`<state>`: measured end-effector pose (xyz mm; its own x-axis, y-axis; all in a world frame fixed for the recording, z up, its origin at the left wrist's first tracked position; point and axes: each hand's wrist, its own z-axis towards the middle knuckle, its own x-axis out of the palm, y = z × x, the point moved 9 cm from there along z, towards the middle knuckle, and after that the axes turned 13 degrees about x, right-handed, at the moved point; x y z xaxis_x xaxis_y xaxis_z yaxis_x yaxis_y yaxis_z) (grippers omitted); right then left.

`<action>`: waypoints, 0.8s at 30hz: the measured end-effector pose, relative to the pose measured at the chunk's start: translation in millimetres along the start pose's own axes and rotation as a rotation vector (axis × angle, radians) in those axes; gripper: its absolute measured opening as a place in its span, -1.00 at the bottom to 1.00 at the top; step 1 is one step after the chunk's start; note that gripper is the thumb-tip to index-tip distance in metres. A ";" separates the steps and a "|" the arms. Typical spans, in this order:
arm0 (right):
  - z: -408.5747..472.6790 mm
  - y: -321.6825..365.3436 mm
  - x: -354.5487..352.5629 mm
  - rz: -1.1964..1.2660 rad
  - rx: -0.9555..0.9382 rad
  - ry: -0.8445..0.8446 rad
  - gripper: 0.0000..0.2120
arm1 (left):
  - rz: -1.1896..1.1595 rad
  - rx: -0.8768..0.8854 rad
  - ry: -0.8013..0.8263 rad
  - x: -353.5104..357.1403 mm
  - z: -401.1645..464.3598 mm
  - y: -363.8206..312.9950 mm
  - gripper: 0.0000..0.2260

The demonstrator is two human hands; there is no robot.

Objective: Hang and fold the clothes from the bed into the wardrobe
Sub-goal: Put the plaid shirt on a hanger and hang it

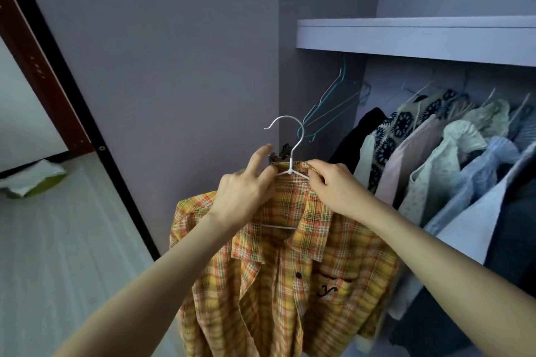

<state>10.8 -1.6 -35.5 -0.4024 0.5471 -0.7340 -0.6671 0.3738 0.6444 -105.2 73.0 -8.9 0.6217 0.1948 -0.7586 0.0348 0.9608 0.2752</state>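
Note:
A yellow and orange plaid shirt (290, 275) hangs on a white wire hanger (291, 150) in front of the open wardrobe. My left hand (246, 191) grips the shirt's collar and the hanger's left shoulder, with the index finger raised. My right hand (333, 185) pinches the collar and the hanger's right arm just below the hook. The hook points up and left, free of the rail. The shirt's front is unbuttoned and a chest pocket with black stitching faces me.
Several garments (435, 159) hang on the wardrobe rail at the right, under a pale shelf (406, 37). Empty teal and white hangers (327, 107) hang at the rail's left end. The open wardrobe door (174, 81) stands at the left, with a green tissue box (34, 182) beyond.

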 end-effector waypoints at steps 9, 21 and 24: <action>5.0 -17.2 -11.5 -0.090 0.118 0.137 -0.72 | -0.146 -0.173 -0.074 0.6 -13.0 15.0 -0.92; -23.4 -82.7 -16.6 -0.441 0.115 0.093 -0.83 | -0.395 -0.394 -0.089 28.7 -21.3 38.4 -0.85; -43.4 -83.3 -7.2 -0.551 0.030 0.112 -0.78 | -0.387 -0.365 -0.075 43.4 -14.1 33.6 -0.87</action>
<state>42.0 -69.2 -93.2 -0.0646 0.1828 -0.9810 -0.7797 0.6043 0.1639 -88.1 116.6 -40.9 0.6719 -0.1892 -0.7161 0.0070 0.9684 -0.2494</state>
